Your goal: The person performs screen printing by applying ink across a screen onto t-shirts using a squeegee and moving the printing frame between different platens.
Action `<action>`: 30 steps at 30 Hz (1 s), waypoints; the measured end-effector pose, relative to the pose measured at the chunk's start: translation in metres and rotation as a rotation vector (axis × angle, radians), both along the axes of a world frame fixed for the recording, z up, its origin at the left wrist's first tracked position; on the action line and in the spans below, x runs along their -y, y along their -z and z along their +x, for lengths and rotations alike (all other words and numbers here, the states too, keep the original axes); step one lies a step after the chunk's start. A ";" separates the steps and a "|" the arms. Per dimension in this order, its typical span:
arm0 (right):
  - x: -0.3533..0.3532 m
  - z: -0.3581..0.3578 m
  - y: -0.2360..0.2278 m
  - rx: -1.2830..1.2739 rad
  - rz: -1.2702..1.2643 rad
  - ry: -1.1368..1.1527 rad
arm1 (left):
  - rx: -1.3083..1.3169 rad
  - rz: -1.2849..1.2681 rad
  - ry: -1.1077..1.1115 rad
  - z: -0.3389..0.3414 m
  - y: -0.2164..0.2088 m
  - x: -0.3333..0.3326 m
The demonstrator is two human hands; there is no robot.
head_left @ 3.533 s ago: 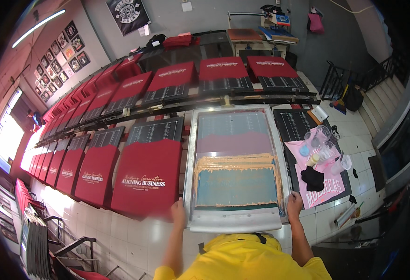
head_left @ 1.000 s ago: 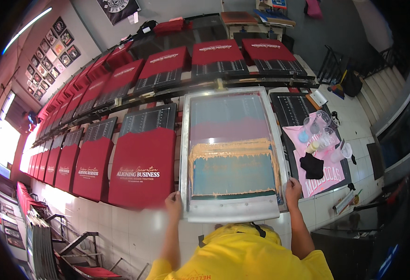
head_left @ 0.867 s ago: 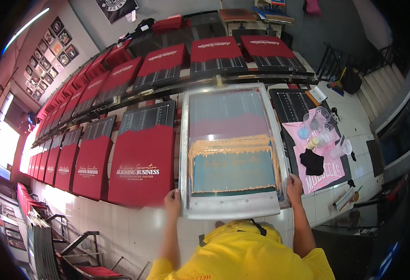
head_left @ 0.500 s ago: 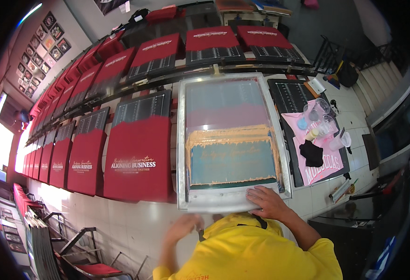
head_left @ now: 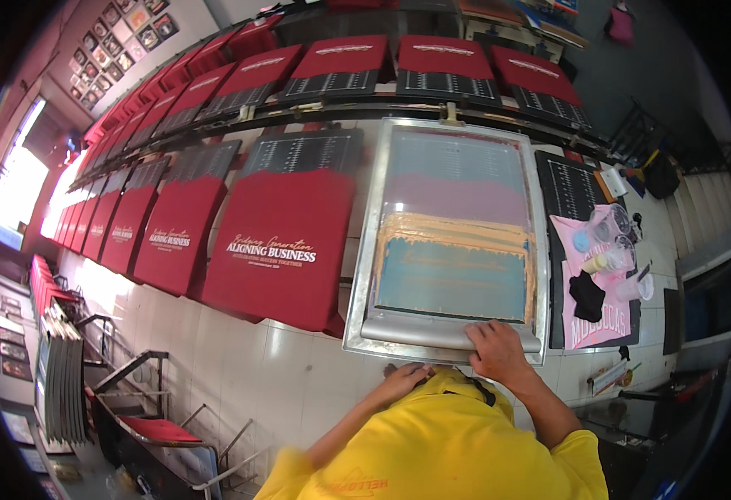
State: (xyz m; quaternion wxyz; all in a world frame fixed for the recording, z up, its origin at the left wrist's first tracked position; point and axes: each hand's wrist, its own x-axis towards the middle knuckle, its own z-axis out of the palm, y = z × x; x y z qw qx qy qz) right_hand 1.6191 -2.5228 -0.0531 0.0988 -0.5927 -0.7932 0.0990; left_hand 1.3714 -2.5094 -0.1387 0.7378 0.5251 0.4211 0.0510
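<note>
A silkscreen in a metal frame (head_left: pixel 361 329) lies over a platen in front of me, with a thick band of light-orange ink (head_left: pixel 449 231) across its mesh. Along the near end of the screen rests a long grey metal squeegee (head_left: pixel 415 331). My right hand (head_left: pixel 498 350) grips its right part, with the fingers curled over the top. Close against the yellow shirt at my waist is my left hand (head_left: pixel 404 382), apart from the frame and holding nothing visible. Left of the screen, a red shirt (head_left: pixel 278 242) with gold and white print is stretched over a black board.
More red shirts on boards (head_left: pixel 174 237) run in rows to the left and behind. To the right, a pink shirt (head_left: pixel 598 312) carries plastic cups (head_left: pixel 619 218) and a black cloth (head_left: pixel 586 297). A chair with a red seat (head_left: pixel 159 429) stands at lower left.
My left hand has come in to my waist from the left. My right hand has gone from lying over the squeegee to gripping it. The whole view has shifted left with my head.
</note>
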 end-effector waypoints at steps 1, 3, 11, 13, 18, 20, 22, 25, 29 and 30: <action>-0.001 -0.001 0.005 0.014 0.034 0.027 | 0.034 -0.125 -0.040 0.003 0.000 -0.002; -0.004 -0.004 0.009 0.028 0.057 0.068 | 0.104 -0.373 -0.117 0.004 0.000 -0.006; 0.001 -0.007 0.015 0.086 0.051 0.070 | 0.211 -0.633 -0.350 0.005 0.008 -0.007; 0.003 -0.008 0.013 0.069 0.058 0.080 | 0.179 -0.587 -0.343 0.005 0.012 -0.006; -0.015 0.001 -0.007 -0.005 0.201 0.109 | 0.167 -0.517 -0.365 0.007 0.022 -0.001; -0.035 0.011 -0.007 0.005 0.274 0.116 | 0.170 -0.536 -0.339 0.007 0.012 -0.004; -0.057 0.021 0.003 0.023 0.314 0.131 | 0.159 -0.535 -0.312 0.006 0.008 -0.006; -0.091 0.032 0.013 0.045 0.377 0.133 | 0.120 -0.506 -0.266 0.005 0.009 -0.007; -0.113 0.038 0.026 0.070 0.383 0.134 | 0.104 -0.505 -0.257 0.002 0.020 -0.007; -0.116 0.040 0.030 0.072 0.384 0.130 | 0.113 -0.512 -0.269 0.001 0.024 -0.005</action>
